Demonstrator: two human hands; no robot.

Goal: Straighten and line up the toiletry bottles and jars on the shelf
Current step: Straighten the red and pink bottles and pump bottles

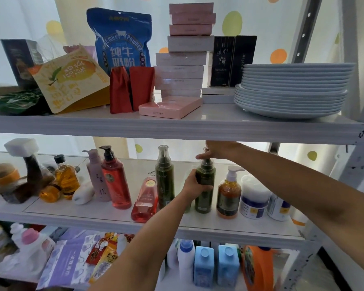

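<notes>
- Right forearm point(292, 192): nearest the lens, reaching in from the right.
- Middle shelf point(93, 213): carries the toiletry bottles and jars in a loose row.
- Stack of plates point(292, 89): on the shelf above, at the right.
- Dark green bottle point(206, 177): upright on the middle shelf, between a second green bottle point(164, 177) and an amber pump bottle point(228, 196).
- Pink bottle point(145, 198): tilted back, in front of the row, beside the second green bottle.
- White jar point(253, 196): just right of the amber pump bottle.
- Left hand point(192, 186): fingers curled round the dark green bottle's body.
- Right hand point(216, 151): fingers closed over that bottle's pump cap.
</notes>
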